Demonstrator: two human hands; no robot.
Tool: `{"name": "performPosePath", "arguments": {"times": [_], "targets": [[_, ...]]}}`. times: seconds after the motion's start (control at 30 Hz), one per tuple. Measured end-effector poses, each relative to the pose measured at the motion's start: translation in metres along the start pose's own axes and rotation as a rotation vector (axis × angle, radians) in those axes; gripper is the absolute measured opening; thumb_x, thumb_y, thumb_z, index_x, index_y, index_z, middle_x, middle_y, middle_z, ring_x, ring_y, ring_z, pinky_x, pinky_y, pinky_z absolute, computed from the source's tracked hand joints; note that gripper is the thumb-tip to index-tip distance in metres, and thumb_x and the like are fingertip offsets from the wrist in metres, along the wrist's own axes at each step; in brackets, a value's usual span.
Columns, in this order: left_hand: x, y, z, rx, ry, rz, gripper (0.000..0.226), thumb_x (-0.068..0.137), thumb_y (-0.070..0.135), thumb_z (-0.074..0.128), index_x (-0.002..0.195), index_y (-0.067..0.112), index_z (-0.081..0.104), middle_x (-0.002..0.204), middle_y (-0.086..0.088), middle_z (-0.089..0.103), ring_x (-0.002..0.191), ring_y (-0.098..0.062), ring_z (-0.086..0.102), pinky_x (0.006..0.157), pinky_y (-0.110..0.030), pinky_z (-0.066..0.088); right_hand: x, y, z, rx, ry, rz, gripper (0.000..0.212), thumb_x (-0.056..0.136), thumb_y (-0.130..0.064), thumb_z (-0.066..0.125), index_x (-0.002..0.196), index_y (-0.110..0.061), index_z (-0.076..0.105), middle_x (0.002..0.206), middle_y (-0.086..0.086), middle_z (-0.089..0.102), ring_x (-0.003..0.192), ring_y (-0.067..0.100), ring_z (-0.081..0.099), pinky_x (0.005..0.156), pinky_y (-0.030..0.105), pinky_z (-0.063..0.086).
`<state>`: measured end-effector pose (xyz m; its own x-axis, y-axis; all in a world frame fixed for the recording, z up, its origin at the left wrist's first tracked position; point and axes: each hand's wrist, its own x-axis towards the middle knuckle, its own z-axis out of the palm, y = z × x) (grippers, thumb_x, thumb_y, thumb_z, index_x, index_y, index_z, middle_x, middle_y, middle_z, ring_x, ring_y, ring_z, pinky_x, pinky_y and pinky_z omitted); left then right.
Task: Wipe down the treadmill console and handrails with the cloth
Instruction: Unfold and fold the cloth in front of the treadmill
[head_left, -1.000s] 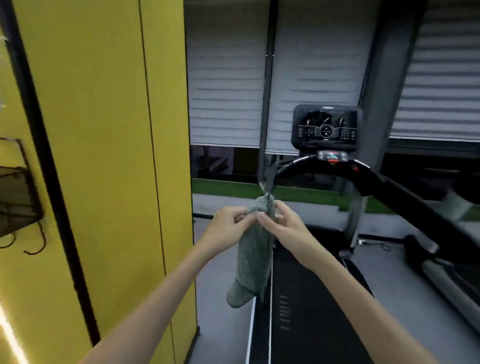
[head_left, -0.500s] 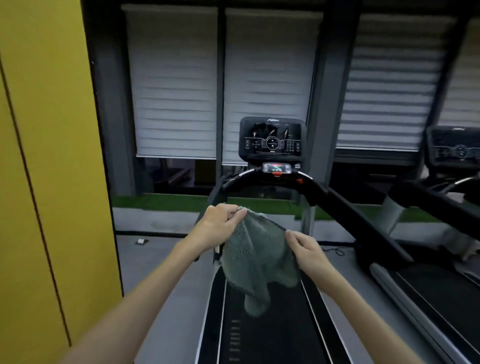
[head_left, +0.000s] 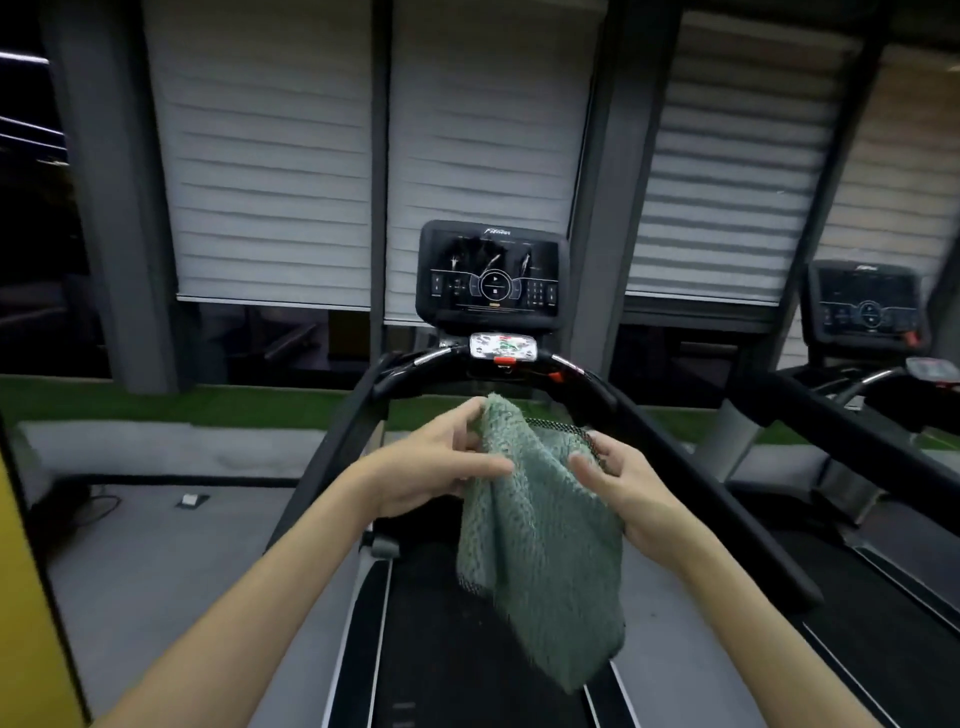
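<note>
A green fluffy cloth (head_left: 540, 551) hangs spread between both hands above the treadmill belt (head_left: 441, 649). My left hand (head_left: 431, 467) pinches its upper left corner. My right hand (head_left: 618, 483) grips its upper right edge. Straight ahead stands the black console (head_left: 491, 275) with a dark screen and a small white panel under it. The left handrail (head_left: 358, 415) and the right handrail (head_left: 691, 478) run back toward me on either side of the cloth. Neither hand touches the treadmill.
A second treadmill (head_left: 867, 312) stands close on the right, its rail (head_left: 857, 441) running alongside. A yellow wall edge (head_left: 21, 623) is at the lower left. Grey floor (head_left: 171, 561) lies left of the belt. Window blinds (head_left: 270, 182) hang behind the console.
I have come closer and now face the treadmill squarely, and the yellow wall has slid out to the left. The cloth, bunched a second ago, now hangs unfolded and wider between my hands.
</note>
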<state>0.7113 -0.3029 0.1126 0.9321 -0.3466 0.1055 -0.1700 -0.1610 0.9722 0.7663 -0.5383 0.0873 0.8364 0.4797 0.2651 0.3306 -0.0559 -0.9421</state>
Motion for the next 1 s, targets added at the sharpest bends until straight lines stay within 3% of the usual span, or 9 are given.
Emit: {"name": "performPosePath", "arguments": {"times": [0.07, 0.13, 0.2, 0.37, 0.5, 0.63, 0.77, 0.9, 1.0], "targets": [[0.031, 0.010, -0.026, -0.001, -0.075, -0.022, 0.095, 0.083, 0.006, 0.076, 0.147, 0.045, 0.017, 0.139, -0.005, 0.052, 0.127, -0.021, 0.055, 0.097, -0.039, 0.052, 0.029, -0.014, -0.013, 0.118, -0.086, 0.057, 0.041, 0.086, -0.023, 0.070, 0.124, -0.011, 0.057, 0.116, 0.010, 0.069, 0.105, 0.028, 0.066, 0.090, 0.045, 0.053], [0.063, 0.027, -0.044, 0.056, -0.078, -0.021, 0.102, 0.085, 0.003, 0.073, 0.144, 0.050, 0.006, 0.138, 0.012, 0.046, 0.126, 0.002, 0.049, 0.097, -0.027, 0.051, 0.061, -0.033, -0.026, 0.178, -0.146, 0.095, 0.042, 0.089, -0.018, 0.067, 0.128, -0.009, 0.053, 0.120, 0.016, 0.066, 0.109, 0.036, 0.063, 0.093, 0.048, 0.050], [0.092, 0.047, -0.057, 0.149, -0.017, -0.008, 0.088, 0.088, 0.010, 0.071, 0.143, 0.048, 0.014, 0.131, 0.019, 0.047, 0.111, 0.015, 0.053, 0.089, -0.018, 0.052, 0.091, -0.052, -0.037, 0.208, -0.110, 0.121, 0.043, 0.088, -0.022, 0.066, 0.127, -0.008, 0.052, 0.119, 0.018, 0.065, 0.108, 0.038, 0.063, 0.092, 0.049, 0.050], [0.168, 0.080, -0.089, 0.289, 0.402, 0.060, 0.043, 0.080, 0.026, 0.077, 0.121, 0.026, 0.065, 0.110, 0.005, 0.070, 0.108, -0.013, 0.063, 0.100, -0.041, 0.050, 0.156, -0.101, -0.060, 0.276, 0.061, 0.077, 0.021, 0.094, -0.016, 0.054, 0.111, -0.005, 0.056, 0.104, 0.014, 0.070, 0.093, 0.028, 0.069, 0.076, 0.037, 0.056], [0.211, 0.099, -0.094, 0.388, 0.709, -0.008, 0.027, 0.087, 0.041, 0.070, 0.101, 0.020, 0.061, 0.091, 0.004, 0.060, 0.090, -0.016, 0.058, 0.084, -0.029, 0.047, 0.204, -0.124, -0.085, 0.323, 0.148, 0.069, 0.013, 0.097, -0.017, 0.050, 0.101, -0.005, 0.054, 0.092, 0.009, 0.070, 0.083, 0.020, 0.068, 0.072, 0.032, 0.055], [0.242, 0.093, -0.095, 0.121, 0.342, -0.491, 0.061, 0.094, 0.068, 0.035, 0.088, 0.013, 0.059, 0.083, -0.003, 0.070, 0.071, -0.018, 0.065, 0.069, -0.026, 0.049, 0.247, -0.117, -0.114, 0.351, 0.203, 0.060, 0.018, 0.099, -0.018, 0.049, 0.107, -0.003, 0.054, 0.092, 0.007, 0.073, 0.084, 0.020, 0.070, 0.069, 0.031, 0.055], [0.285, 0.070, -0.097, 0.039, -0.003, -0.501, 0.093, 0.088, 0.079, 0.007, 0.105, 0.015, 0.072, 0.112, 0.000, 0.073, 0.109, -0.015, 0.064, 0.096, -0.036, 0.043, 0.287, -0.097, -0.144, 0.413, 0.215, 0.062, 0.025, 0.099, -0.018, 0.048, 0.114, 0.001, 0.051, 0.097, 0.012, 0.071, 0.086, 0.024, 0.069, 0.073, 0.037, 0.057], [0.351, 0.053, -0.092, -0.129, 0.073, -0.258, 0.074, 0.073, 0.087, 0.034, 0.128, 0.040, 0.050, 0.136, 0.012, 0.054, 0.130, -0.013, 0.047, 0.116, -0.043, 0.028, 0.325, -0.078, -0.176, 0.499, 0.196, 0.103, 0.029, 0.099, -0.019, 0.048, 0.119, 0.002, 0.050, 0.105, 0.018, 0.068, 0.092, 0.029, 0.066, 0.082, 0.042, 0.056], [0.401, 0.055, -0.098, -0.180, 0.272, -0.206, 0.075, 0.071, 0.087, 0.046, 0.120, 0.031, 0.054, 0.122, 0.014, 0.060, 0.118, -0.012, 0.054, 0.103, -0.039, 0.036, 0.352, -0.067, -0.202, 0.522, 0.171, 0.107, 0.032, 0.099, -0.018, 0.048, 0.121, 0.004, 0.049, 0.113, 0.021, 0.066, 0.098, 0.031, 0.065, 0.086, 0.044, 0.053]]}}
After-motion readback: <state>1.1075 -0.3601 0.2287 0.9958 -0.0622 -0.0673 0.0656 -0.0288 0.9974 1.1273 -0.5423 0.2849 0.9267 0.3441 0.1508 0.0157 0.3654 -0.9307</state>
